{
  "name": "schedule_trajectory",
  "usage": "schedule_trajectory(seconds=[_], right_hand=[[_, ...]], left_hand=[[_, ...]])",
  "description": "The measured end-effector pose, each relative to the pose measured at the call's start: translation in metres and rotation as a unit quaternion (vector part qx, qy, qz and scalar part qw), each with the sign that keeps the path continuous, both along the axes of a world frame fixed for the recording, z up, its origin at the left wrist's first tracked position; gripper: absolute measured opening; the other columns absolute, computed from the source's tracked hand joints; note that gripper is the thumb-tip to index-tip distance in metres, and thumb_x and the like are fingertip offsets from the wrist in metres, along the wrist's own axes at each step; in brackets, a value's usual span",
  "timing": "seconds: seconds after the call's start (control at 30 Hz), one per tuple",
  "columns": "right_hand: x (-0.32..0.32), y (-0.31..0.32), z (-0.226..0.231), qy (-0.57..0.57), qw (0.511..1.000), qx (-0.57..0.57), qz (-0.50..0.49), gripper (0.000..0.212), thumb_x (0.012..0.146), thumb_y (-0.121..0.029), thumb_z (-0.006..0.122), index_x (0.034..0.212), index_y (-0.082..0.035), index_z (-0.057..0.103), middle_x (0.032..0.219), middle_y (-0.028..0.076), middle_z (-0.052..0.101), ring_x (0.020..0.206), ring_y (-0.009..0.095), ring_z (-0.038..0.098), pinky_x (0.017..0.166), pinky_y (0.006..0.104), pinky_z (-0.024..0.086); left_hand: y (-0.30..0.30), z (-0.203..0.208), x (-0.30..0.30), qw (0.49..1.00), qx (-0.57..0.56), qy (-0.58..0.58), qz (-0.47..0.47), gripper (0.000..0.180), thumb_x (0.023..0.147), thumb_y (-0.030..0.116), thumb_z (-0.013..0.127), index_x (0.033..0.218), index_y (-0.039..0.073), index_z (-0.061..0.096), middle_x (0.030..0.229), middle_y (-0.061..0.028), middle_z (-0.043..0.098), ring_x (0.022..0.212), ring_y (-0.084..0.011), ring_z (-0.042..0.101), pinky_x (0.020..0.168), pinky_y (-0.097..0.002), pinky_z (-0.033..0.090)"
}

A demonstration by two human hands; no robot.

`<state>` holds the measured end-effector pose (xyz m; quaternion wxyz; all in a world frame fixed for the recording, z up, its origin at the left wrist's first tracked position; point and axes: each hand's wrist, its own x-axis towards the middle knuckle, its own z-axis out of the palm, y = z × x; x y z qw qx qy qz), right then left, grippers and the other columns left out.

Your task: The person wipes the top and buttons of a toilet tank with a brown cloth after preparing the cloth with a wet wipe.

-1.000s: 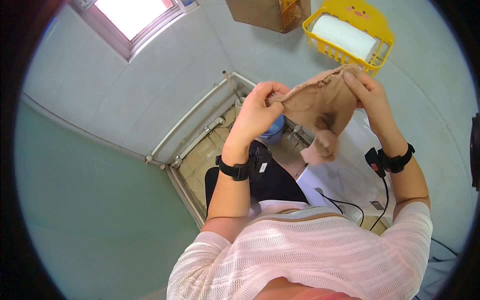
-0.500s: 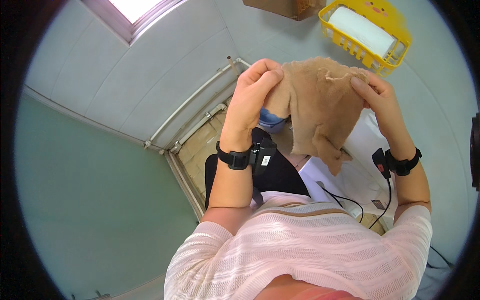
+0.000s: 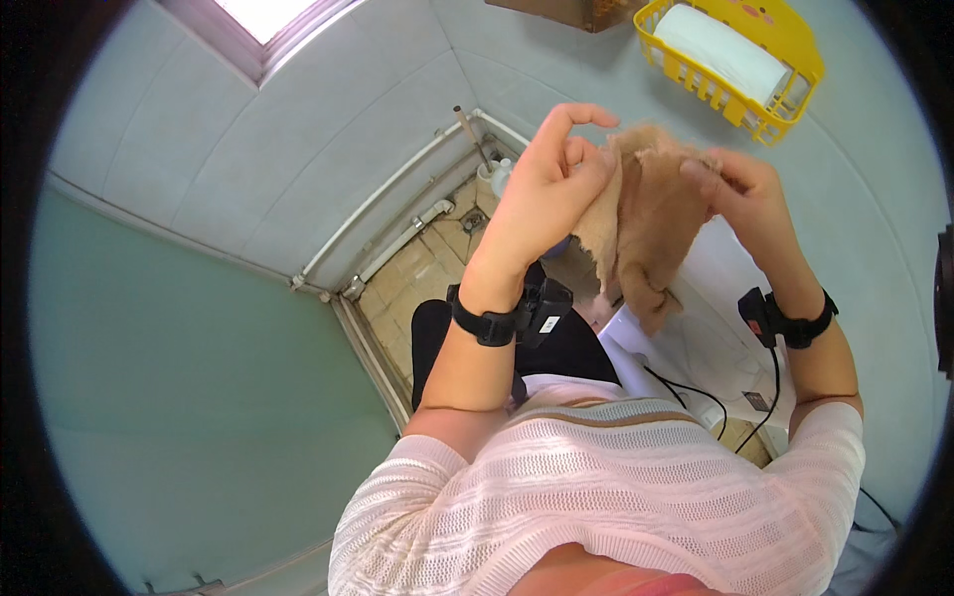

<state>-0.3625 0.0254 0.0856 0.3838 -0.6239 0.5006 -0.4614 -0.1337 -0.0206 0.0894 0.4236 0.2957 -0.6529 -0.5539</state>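
A ragged-edged light brown cloth (image 3: 660,214) hangs in loose folds between my two hands, in front of my lap. My left hand (image 3: 561,184) pinches its upper left edge, with the index finger raised and bent. On the other side my right hand (image 3: 743,189) grips the upper right corner between thumb and fingers, slightly blurred by motion. The cloth's lower end dangles in a twisted fold. Both wrists carry black straps with small black devices. Behind the cloth, a blue container (image 3: 559,248) is mostly hidden.
A yellow wall basket (image 3: 717,91) holds a white roll (image 3: 720,52) at the upper right. Beside it is a cardboard box (image 3: 566,10). Pipes (image 3: 397,243) run along the left wall above a tiled floor. A white appliance-like surface (image 3: 696,308) with black cables (image 3: 701,392) stands right of my lap.
My left hand has moved right toward my right hand, its index finger lifting. The cloth has bunched narrower between them. A white bottle and holder by the wall have come into view.
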Motion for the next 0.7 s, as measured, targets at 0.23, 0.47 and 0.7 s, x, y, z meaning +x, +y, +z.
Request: schedule_trajectory(seconds=[0.23,0.47,0.7], right_hand=[[-0.003,0.001,0.001,-0.010,0.997,-0.026,0.065,0.028,0.094,-0.028,0.061,0.102,-0.001,0.067,0.081,-0.003,0.062,0.073,0.004,0.053,0.065,0.0198,0.044],[0.007,0.000,0.006,-0.016,0.998,0.049,0.042,0.033,0.094,-0.032,0.060,0.105,-0.002,0.068,0.084,0.000,0.065,0.074,0.006,0.058,0.061,0.0214,0.049],[0.003,-0.006,0.000,-0.026,0.999,0.044,0.003,0.039,0.092,-0.036,0.060,0.111,-0.002,0.067,0.087,0.003,0.067,0.073,0.010,0.062,0.057,0.0232,0.051]], left_hand=[[0.002,-0.001,-0.002,0.984,-0.111,-0.136,-0.039,0.019,0.086,0.012,0.065,0.104,0.006,0.064,0.065,0.0082,0.047,0.061,-0.0019,0.042,0.056,-0.0189,0.035],[-0.006,-0.007,-0.006,0.946,-0.199,-0.154,0.204,0.010,0.082,0.012,0.066,0.089,0.006,0.066,0.063,0.0029,0.049,0.059,-0.0053,0.043,0.055,-0.0222,0.038],[-0.013,-0.013,-0.008,0.957,-0.148,-0.170,0.183,0.012,0.084,0.011,0.063,0.094,0.008,0.064,0.065,0.0033,0.051,0.059,-0.0054,0.044,0.055,-0.0219,0.038]])
